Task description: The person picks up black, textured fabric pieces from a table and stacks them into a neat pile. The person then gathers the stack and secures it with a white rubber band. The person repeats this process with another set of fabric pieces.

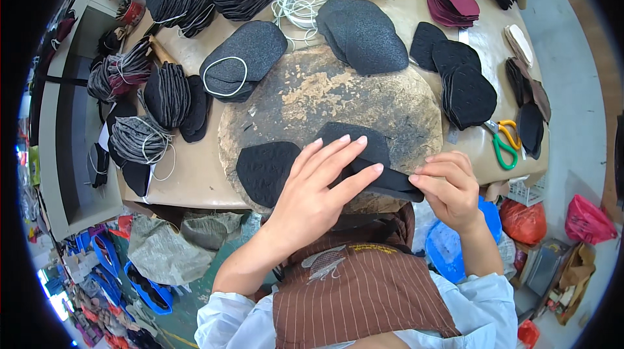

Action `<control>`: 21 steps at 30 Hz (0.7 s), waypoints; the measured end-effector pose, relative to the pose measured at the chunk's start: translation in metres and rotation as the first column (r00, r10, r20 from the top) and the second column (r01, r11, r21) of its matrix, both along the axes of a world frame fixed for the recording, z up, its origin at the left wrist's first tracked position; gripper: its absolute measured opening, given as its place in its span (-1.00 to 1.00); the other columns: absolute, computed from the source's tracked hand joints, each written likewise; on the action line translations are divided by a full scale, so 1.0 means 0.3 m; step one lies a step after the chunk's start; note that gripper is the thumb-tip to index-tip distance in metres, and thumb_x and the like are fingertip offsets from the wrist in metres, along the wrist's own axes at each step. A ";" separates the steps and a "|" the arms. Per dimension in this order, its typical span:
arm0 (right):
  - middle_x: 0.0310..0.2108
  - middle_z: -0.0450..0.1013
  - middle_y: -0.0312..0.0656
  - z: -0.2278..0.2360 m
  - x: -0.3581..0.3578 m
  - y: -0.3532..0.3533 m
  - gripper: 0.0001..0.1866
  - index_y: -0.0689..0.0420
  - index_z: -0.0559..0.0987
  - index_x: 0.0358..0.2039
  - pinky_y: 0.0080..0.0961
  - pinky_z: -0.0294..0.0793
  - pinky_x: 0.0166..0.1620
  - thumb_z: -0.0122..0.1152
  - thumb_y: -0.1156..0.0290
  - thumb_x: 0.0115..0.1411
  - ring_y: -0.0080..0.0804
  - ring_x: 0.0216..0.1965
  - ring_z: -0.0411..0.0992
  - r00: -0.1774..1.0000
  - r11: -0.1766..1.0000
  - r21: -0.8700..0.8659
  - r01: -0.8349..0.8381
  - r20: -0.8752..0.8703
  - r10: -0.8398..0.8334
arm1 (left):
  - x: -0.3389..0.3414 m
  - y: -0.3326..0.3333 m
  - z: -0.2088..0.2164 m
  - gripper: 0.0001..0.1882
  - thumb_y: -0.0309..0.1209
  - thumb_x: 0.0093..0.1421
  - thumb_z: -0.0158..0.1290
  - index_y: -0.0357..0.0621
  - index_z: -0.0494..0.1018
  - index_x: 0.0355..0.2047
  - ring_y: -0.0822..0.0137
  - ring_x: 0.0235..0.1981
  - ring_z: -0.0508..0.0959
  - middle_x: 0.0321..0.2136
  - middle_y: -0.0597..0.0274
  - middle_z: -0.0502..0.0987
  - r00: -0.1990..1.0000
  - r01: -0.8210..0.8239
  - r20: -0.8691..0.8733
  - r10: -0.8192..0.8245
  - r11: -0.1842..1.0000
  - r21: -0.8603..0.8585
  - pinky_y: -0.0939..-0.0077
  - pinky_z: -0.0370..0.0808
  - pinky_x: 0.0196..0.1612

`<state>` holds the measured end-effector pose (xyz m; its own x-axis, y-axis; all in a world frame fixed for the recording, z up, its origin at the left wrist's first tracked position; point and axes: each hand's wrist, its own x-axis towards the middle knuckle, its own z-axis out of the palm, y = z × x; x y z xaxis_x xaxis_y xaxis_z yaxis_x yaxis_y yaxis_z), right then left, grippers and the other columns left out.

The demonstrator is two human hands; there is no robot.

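A black, rounded sole-shaped piece (pixel 354 135) lies at the near side of a round, worn block (pixel 325 98), with its near right edge folded or lifted. My left hand (pixel 323 180) rests over it, fingers stretched and spread, pressing on its surface. At the lifted right end, my right hand (pixel 450 185) pinches the edge between thumb and fingers. Beside my left hand, on the block's left, lies a separate black piece (pixel 265 170) of soft-looking material. How many layers lie under my left hand is hidden.
Dark grey stacked pieces (pixel 364 33) and a banded stack (pixel 244 59) overlap the block's far edge. White cord (pixel 302 11) lies beyond. Black pieces (pixel 468 92) and green-and-orange scissors (pixel 506 144) sit right. Tied bundles (pixel 140 139) crowd the left; a blue basin (pixel 448 245) is below.
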<state>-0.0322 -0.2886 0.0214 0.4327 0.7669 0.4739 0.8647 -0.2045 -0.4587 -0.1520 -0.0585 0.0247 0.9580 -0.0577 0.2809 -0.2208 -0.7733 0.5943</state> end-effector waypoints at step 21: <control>-0.55 0.43 -0.35 0.005 -0.077 0.123 -0.93 0.21 0.52 -0.31 -0.65 0.41 -0.54 0.09 0.54 0.20 -0.65 -0.59 0.39 0.048 0.987 -0.162 0.006 -0.986 -0.162 | -0.173 -0.110 -0.045 -0.87 -0.39 -0.05 0.15 0.06 0.57 -0.42 0.45 -0.10 0.52 -0.22 0.43 0.57 0.946 -0.024 0.319 -0.059 0.968 0.249 0.04 -0.09 0.25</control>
<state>-0.0552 -0.2516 0.0228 0.4990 0.6876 -0.5275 -0.4178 -0.3424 -0.8415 -0.2037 -0.0915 0.0111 0.8169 -0.1806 0.5479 -0.3827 -0.8803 0.2805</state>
